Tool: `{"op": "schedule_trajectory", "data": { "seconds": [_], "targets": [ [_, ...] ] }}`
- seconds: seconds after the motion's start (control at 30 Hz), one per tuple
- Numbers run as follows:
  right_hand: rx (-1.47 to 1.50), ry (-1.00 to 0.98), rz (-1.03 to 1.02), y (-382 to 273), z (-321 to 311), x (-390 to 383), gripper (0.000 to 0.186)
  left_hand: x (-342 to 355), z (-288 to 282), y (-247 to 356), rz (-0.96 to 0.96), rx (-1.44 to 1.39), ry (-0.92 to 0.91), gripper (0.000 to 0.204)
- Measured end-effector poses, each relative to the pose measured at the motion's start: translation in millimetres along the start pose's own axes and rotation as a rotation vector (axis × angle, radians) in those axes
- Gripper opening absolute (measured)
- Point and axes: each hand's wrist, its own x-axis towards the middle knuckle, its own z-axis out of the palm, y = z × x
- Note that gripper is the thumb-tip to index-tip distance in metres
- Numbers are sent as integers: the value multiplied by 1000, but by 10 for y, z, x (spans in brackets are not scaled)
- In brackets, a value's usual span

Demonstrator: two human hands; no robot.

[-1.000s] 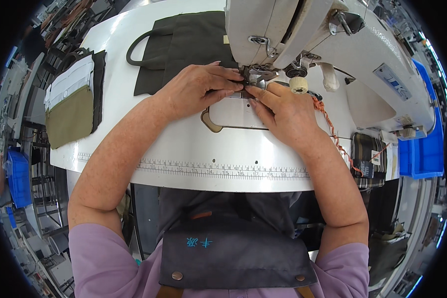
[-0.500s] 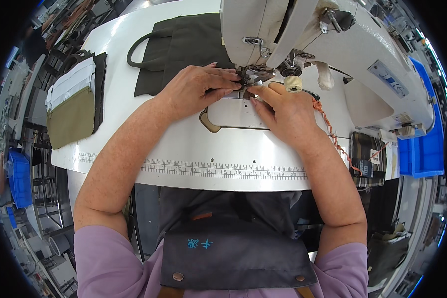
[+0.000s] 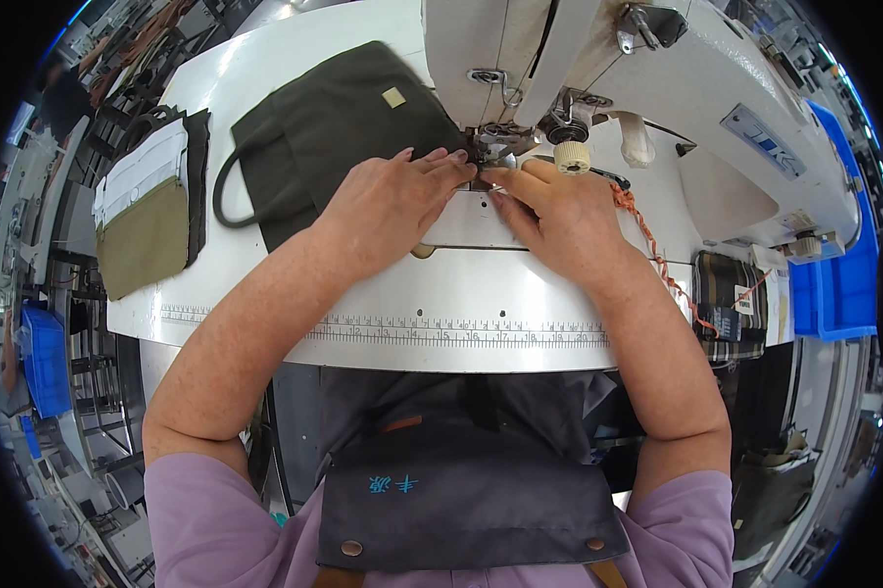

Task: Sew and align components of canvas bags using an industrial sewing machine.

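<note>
We see the bag (image 3: 314, 127) turned anticlockwise from half a second ago; its handle (image 3: 217, 196), then above nine o'clock from the fingertips, now sits just below it, and the cream tag (image 3: 393, 97) shows whole; we judge that the cloth meets the machine (image 3: 696, 98) at a new angle; the bag lies between nine and ten o'clock; the left hand (image 3: 388, 211) covers its edge from eight, fingers pressed together; the right hand (image 3: 571, 211) reaches in from four, but we cannot tell whether it pinches cloth.

Dark-green fabric (image 3: 336, 125); white sewing machine (image 3: 711, 113); lilac sleeves (image 3: 211, 514); plaid cloth (image 3: 718, 277).
</note>
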Motion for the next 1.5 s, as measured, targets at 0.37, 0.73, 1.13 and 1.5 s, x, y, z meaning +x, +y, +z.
{"op": "schedule_trajectory", "data": {
  "seconds": [0.37,0.73,1.13,1.5],
  "targets": [
    [13,-2,-83,-49,30,6,20,152,-32,-4,-27,57,147,9],
    [52,-94,-89,-71,-59,-12,25,218,-111,-142,147,-136,-29,21],
    [-62,-6,6,-56,1,-2,19,13,-96,-120,73,-249,-83,37],
    [-3,-19,36,-20,13,-27,20,19,-12,-111,38,-216,-49,40]
  ]
}}
